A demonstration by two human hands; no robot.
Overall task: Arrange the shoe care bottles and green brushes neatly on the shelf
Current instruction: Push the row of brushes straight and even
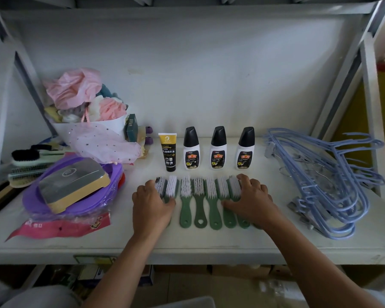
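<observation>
Both hands are down on the shelf (209, 245), one at each end of a row of green brushes (185, 205) lying side by side, bristles up, handles pointing back at the person. The left hand (152, 205) has its fingers curled over the outermost brush at its end, thumb lying across the neck of the next one. The right hand (253, 196) does the same at the far end, fingers hooked over the last bristle head and thumb stretched inward across a handle. It looks like a squeeze to close the gaps.

Just beyond the fingertips stand the shoe care bottles (218, 150) with their black caps, upright and evenly spaced, and a yellow-and-black tube (167, 152) stands on its cap beyond the left hand.

The trouble I would expect comes from pressing too hard — the heads are wider than the handles, so the middle brushes could ride up over each other or fan out at the handle ends. A forward slip of either hand could also knock a bottle over. Outside the right hand, the blue hangers (333, 185) lie well apart.
</observation>
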